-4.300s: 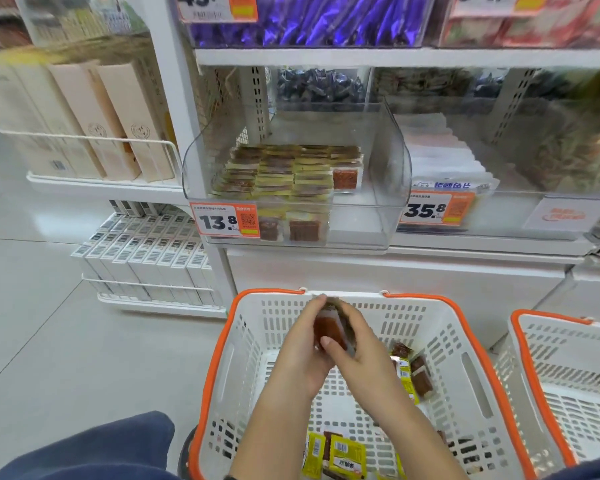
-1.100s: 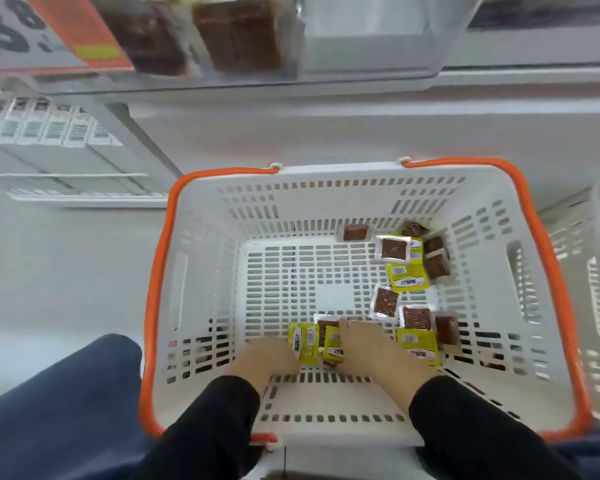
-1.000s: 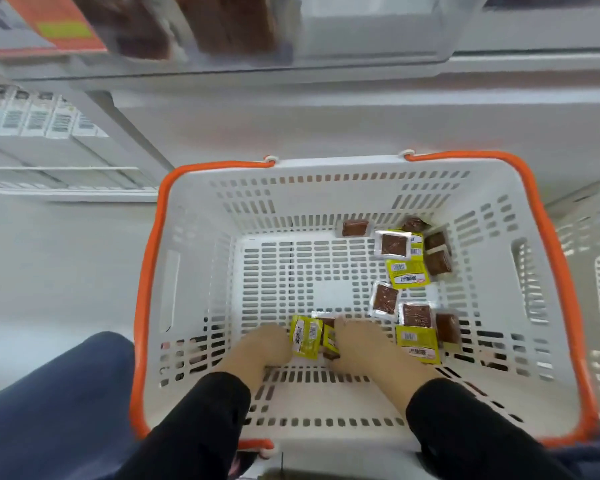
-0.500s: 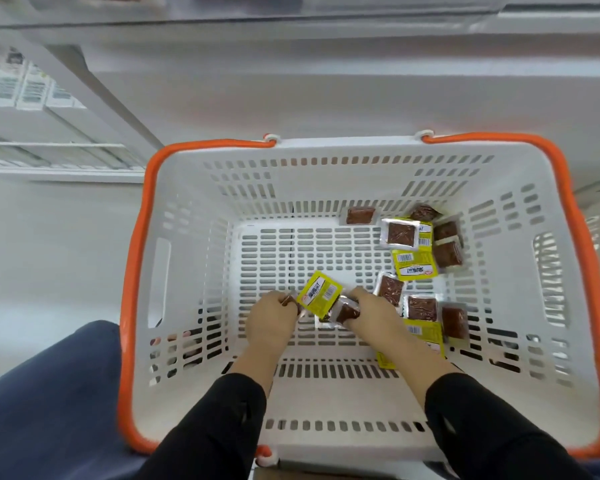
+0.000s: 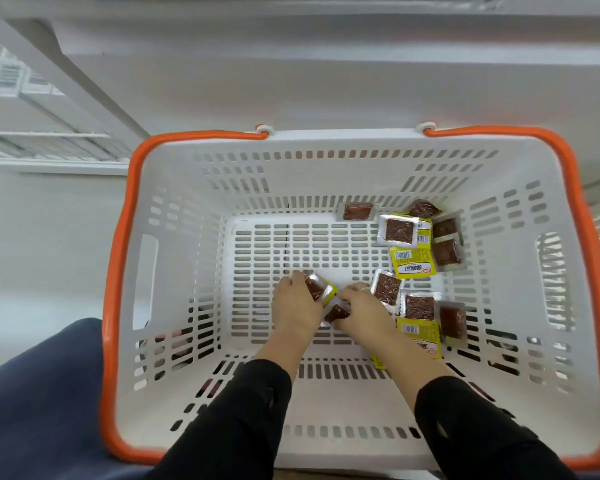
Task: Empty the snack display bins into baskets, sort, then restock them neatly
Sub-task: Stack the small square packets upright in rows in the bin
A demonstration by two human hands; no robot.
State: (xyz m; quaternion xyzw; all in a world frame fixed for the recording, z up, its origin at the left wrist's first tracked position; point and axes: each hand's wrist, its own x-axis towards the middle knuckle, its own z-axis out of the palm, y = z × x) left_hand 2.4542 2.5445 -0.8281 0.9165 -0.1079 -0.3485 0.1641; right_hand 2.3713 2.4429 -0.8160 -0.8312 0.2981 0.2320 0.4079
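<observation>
Down on the slotted floor of the basket, the left hand [image 5: 297, 304] curled its fingers round a small square snack packet with a yellow edge and a clear window over a brown filling [image 5: 318, 288], holding it tilted just above the base. The right hand [image 5: 361, 308] lay just beside it, fingers bent over a second small packet with a dark brown filling [image 5: 336, 311], which it pinched low against the floor; the two hands almost touched. Black sleeves [image 5: 243, 417] covered both forearms.

Just to the right of the right hand, loose packets of the same kind [image 5: 419, 306] lay flat, some window side up showing brown, others showing a yellow back with a barcode. One yellow packet [image 5: 421, 336] sat partly under the right wrist. Farther off, near the far right corner, another cluster [image 5: 413, 261] lay jumbled and overlapping, with one brown packet [image 5: 357, 212] leaning at the foot of the far wall.

All of this sat inside the white perforated plastic shopping basket with an orange rim [image 5: 118, 258]. Dark blue trouser fabric [image 5: 39, 393] showed at the lower left, outside the basket. Beyond the far rim stood the white base of the shelving unit [image 5: 291, 88], and at the upper left a wire-fronted lower shelf with pale boxes [image 5: 18, 84], blurred.
</observation>
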